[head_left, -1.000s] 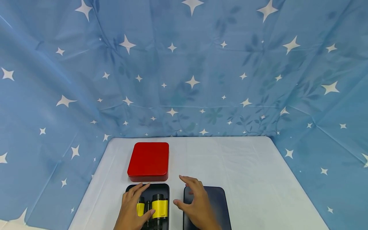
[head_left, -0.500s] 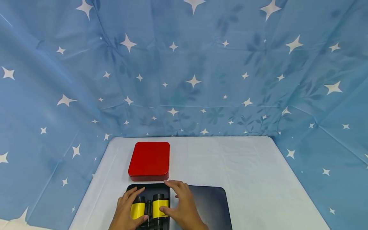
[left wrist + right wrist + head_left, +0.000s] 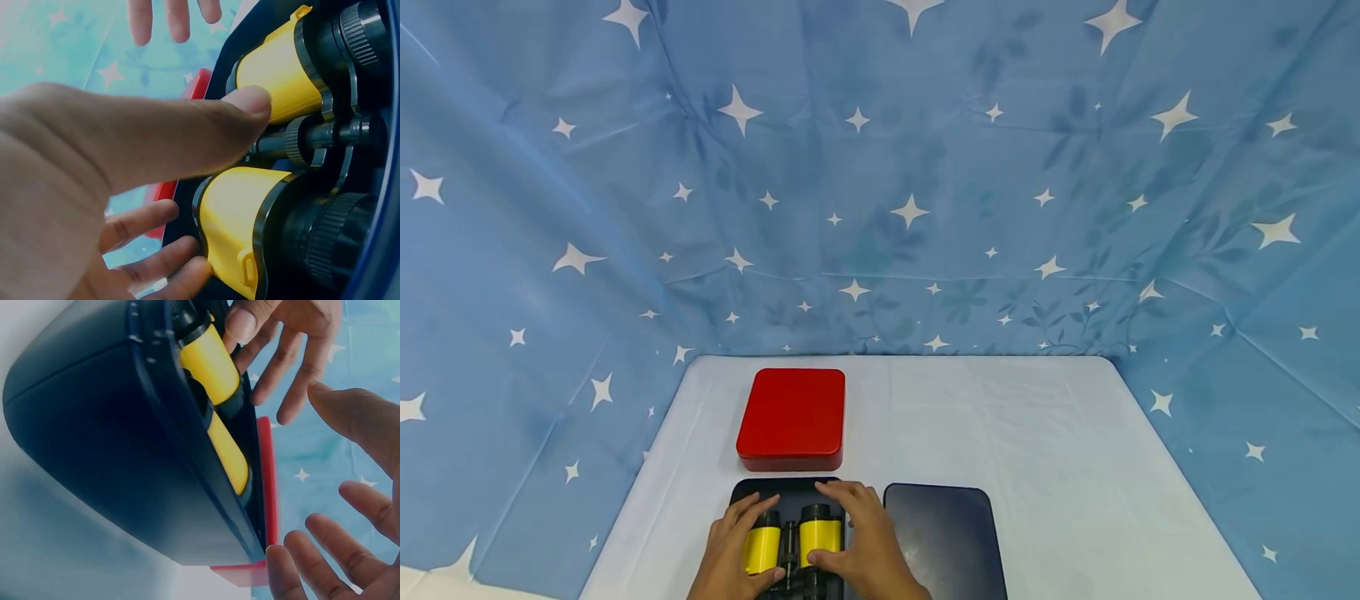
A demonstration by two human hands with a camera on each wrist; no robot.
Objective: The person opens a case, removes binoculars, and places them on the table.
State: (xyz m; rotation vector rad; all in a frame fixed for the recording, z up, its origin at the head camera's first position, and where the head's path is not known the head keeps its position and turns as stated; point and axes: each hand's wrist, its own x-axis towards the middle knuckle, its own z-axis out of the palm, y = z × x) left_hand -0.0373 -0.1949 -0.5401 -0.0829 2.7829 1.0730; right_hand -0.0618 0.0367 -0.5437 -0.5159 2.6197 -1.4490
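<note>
Yellow-and-black binoculars lie in an open dark box at the table's near edge. My left hand arches over the left barrel, thumb above the middle and fingers along its outer side; in the left wrist view the fingertips come close to the yellow casing, and contact is hard to tell. Over the box's right side spreads my right hand, its thumb by the right barrel in the head view. The right wrist view shows that hand with fingers apart, holding nothing, beside the box's wall.
Right of the box lies a flat dark rectangular piece, like a lid. A red box stands just behind the dark box. White cloth covers the table, and a blue star-patterned curtain surrounds it.
My right hand has moved left from above the dark lid-like piece to the binoculars' right barrel. The left hand has shifted slightly left, uncovering more of the left barrel.
</note>
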